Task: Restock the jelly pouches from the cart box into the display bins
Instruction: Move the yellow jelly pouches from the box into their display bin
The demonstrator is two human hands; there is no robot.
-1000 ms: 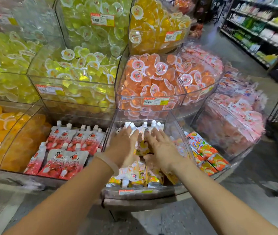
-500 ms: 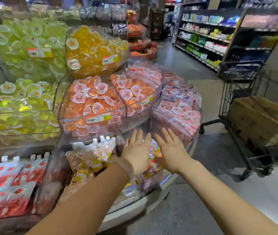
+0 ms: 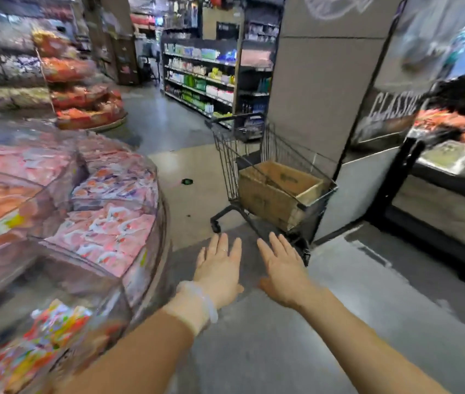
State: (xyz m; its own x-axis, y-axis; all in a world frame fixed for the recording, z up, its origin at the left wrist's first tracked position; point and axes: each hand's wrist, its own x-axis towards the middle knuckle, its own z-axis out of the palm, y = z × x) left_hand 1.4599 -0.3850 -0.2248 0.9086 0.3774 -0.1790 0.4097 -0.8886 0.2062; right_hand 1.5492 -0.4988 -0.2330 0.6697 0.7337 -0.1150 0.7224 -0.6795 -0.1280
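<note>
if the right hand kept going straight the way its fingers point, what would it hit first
Probably the black wire shopping cart, near its lower frame, below the brown cardboard box it carries. The open right hand points up and slightly left in the picture toward it; only bare floor shows between, though depth is unclear.
</note>
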